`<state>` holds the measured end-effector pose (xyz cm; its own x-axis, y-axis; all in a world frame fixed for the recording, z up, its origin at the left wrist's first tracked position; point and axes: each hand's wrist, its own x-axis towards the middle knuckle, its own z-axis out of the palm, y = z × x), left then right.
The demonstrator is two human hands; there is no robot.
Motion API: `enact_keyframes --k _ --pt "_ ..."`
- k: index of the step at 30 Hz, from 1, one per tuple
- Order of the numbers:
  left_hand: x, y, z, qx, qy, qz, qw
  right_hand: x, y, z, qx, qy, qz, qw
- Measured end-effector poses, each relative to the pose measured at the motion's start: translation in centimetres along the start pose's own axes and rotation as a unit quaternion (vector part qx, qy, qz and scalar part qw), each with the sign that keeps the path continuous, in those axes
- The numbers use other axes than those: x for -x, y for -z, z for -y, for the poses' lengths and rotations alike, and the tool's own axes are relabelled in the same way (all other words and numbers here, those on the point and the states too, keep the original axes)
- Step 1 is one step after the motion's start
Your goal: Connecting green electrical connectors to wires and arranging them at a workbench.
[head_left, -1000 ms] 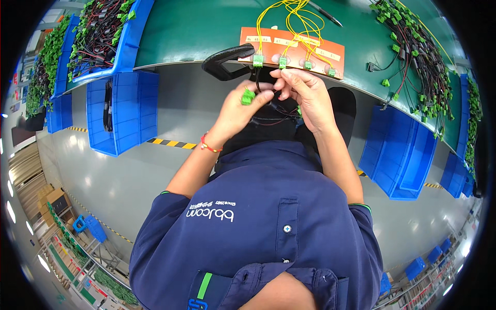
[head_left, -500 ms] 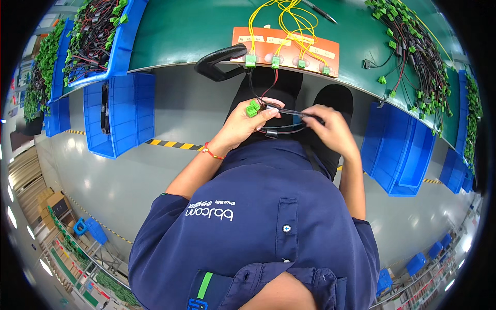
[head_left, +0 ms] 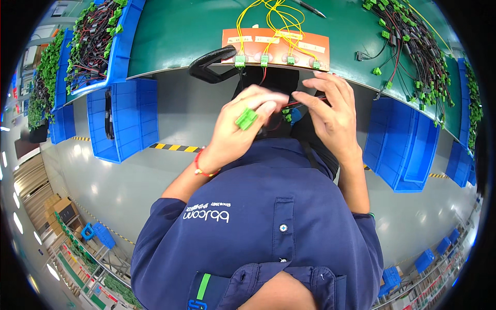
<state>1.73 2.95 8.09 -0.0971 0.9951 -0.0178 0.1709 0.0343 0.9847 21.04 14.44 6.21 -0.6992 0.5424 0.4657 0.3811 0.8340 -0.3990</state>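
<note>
My left hand (head_left: 235,126) is closed around a cable harness. Its green plug connector (head_left: 246,119) sticks out by the thumb, over the back of the grip. Thin red and black wires (head_left: 298,103) run from these fingers toward my right hand (head_left: 335,116). That hand is raised with fingers bent and apart, its fingertips close to the wires. Below the wires hangs another small green connector (head_left: 288,117), partly blurred. Just beyond my hands is an orange board (head_left: 316,41) with a row of green sockets, at the bench edge. A red wire (head_left: 265,76) drops from one socket.
A black clamp handle (head_left: 199,70) juts out at the board's left. Yellow wires (head_left: 281,23) and a pen (head_left: 310,8) lie on the green bench (head_left: 175,41). Harness piles (head_left: 413,51) fill the right side; a blue bin (head_left: 116,59) holds more at left. Blue bins (head_left: 390,142) hang below.
My right hand has lifted away from the cable and spread its fingers. My left hand has turned, moving slightly left and nearer, keeping the green connector. The view has shifted slightly.
</note>
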Motion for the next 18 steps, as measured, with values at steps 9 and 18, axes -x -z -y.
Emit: enact_keyframes --k 9,18 --pt "-2.6 -2.9 0.2 0.182 0.064 0.036 0.98 -0.4 0.8 1.1 -0.113 -0.057 -0.093 0.988" --pt "-1.8 -4.4 2.4 0.225 0.056 -0.04 0.972 1.4 -0.7 2.2 -0.62 -0.338 -0.017 0.708"
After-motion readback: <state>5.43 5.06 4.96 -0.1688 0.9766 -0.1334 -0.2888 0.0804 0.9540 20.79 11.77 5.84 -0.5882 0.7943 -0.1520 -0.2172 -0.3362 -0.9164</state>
